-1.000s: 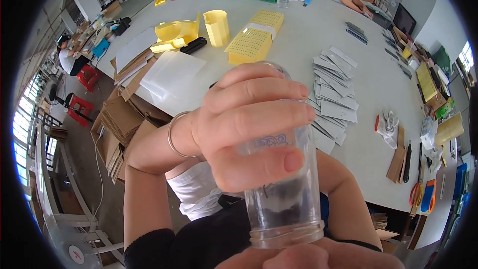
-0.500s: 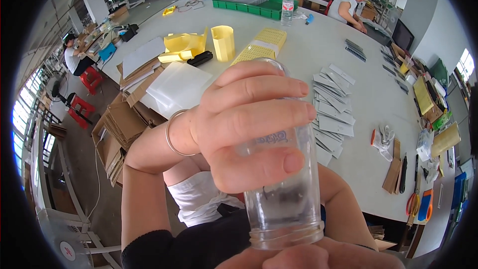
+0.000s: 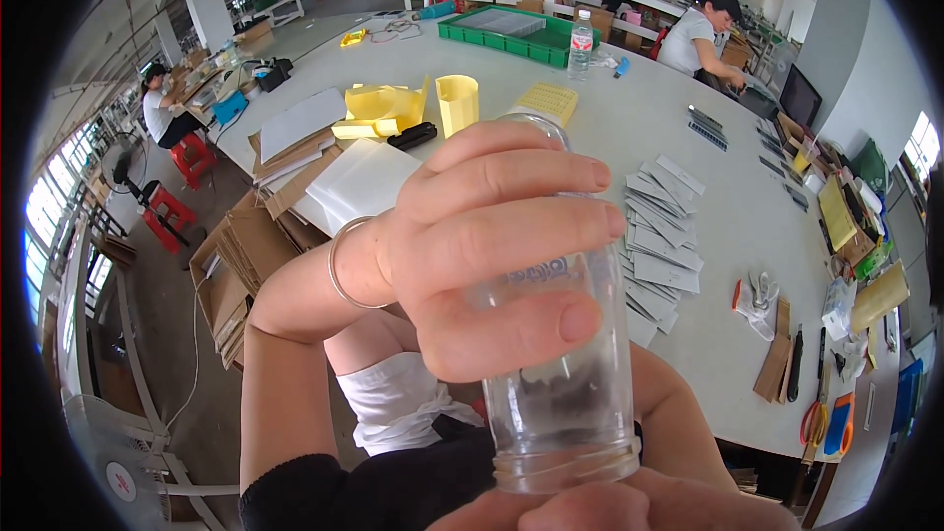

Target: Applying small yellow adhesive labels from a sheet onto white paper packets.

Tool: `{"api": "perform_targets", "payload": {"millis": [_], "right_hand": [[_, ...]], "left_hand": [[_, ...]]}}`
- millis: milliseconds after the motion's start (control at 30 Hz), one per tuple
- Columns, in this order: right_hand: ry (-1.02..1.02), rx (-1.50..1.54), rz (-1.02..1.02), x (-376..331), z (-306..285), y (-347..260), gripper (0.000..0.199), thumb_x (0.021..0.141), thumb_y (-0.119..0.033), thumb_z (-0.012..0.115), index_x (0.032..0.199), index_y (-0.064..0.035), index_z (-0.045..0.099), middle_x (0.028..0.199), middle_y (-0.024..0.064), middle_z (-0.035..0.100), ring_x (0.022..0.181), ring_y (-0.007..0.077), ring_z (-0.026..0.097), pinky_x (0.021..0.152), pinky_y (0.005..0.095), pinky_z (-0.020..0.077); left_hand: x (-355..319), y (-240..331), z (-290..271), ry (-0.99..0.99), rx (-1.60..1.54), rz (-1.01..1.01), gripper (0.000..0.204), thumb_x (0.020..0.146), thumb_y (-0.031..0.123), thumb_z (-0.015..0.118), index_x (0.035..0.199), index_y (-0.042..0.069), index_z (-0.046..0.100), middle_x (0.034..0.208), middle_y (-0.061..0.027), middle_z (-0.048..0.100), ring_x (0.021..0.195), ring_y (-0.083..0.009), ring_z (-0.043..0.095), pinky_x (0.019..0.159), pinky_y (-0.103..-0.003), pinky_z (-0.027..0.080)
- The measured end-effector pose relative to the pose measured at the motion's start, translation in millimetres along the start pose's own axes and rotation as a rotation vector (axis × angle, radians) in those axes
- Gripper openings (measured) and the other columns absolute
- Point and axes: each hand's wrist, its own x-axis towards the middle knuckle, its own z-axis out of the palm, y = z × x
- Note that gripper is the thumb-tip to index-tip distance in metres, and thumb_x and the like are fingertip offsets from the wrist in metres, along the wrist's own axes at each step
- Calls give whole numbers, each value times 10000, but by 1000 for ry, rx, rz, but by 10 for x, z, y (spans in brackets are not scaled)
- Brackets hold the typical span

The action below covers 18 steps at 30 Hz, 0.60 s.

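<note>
My left hand (image 3: 492, 246), with a thin bangle on its wrist, is wrapped around a clear bottle (image 3: 560, 403). The bottle is held close up, directly in front of me. Some blue print shows between the fingers, and a threaded rim (image 3: 565, 462) circles its lower end. At the bottom edge of the picture, my right hand (image 3: 610, 506) is closed against that rim end; most of its fingers are cut off or hidden. Behind the bottle lie overlapping pale grey flat pieces (image 3: 661, 236) on the white table (image 3: 757, 206).
Yellow folded pieces (image 3: 383, 110), a yellow perforated block (image 3: 547, 101) and a black tool (image 3: 413, 136) lie beyond my left hand. Farther back are a green tray (image 3: 506, 34) and a water bottle (image 3: 580, 44). Scissors (image 3: 814, 423) rest at right. A person (image 3: 698, 44) works at the far right.
My view has tilted up, so the table and the things on it sit lower and slightly right in the picture. Both hands and the bottle keep the same place and grip.
</note>
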Motion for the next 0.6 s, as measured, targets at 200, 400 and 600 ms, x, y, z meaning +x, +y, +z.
{"api": "perform_targets", "payload": {"millis": [200, 400, 600], "right_hand": [[-4, -53, -29, 20, -48, 47, 281, 955, -233, 490, 1041, -6, 631, 813, 9, 599, 716, 74, 518, 618, 242, 432], [-23, 127, -16, -44, 63, -66, 258, 921, -183, 546, 1066, 15, 625, 970, 78, 663, 934, 137, 606, 793, 277, 500], [53, -110, -156, 26, -193, 190, 197, 882, -133, 574, 1007, 0, 647, 930, 67, 664, 878, 124, 595, 769, 280, 494]], "left_hand": [[-18, -115, 198, 275, -38, 178, 277, 741, 109, 637, 999, 121, 537, 1023, -181, 608, 823, -331, 621, 658, -406, 508], [-222, 61, 280, 182, -217, -14, 238, 732, 82, 679, 943, 71, 570, 1033, -183, 598, 825, -324, 620, 661, -381, 505], [-551, 226, 559, 141, -602, -343, 536, 660, 231, 806, 1048, -5, 520, 1006, -186, 591, 877, -329, 611, 723, -408, 501]]}}
